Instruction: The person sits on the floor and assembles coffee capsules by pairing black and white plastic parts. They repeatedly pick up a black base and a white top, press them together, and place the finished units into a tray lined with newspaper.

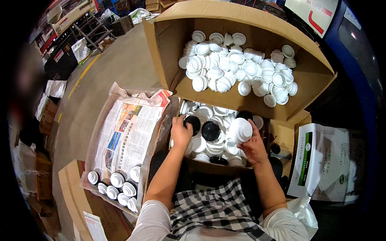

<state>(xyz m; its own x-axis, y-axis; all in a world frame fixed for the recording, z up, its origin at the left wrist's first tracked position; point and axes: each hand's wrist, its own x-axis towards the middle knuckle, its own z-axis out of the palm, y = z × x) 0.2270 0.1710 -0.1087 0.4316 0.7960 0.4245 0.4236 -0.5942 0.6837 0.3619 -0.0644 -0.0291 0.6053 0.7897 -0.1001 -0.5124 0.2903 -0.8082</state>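
My left hand [181, 130] is closed on a black round cap [193, 124] at the left side of the near box. In my right hand [255, 148], a white stepped plastic lid [241, 130] is gripped by its edge, its stepped side up. Between the hands, another black cap [211, 131] rests on a heap of white lids [199, 143]. A further black cap [244, 115] lies behind the lid in my right hand, and one more black cap [218, 160] sits by the box's near edge.
A large tilted carton [305, 86] full of loose white lids stands behind the near box. To the left, a newspaper-lined tray [120, 124] holds several white lids with black parts [117, 179] at its near end. A printed white bag [321, 160] lies at right.
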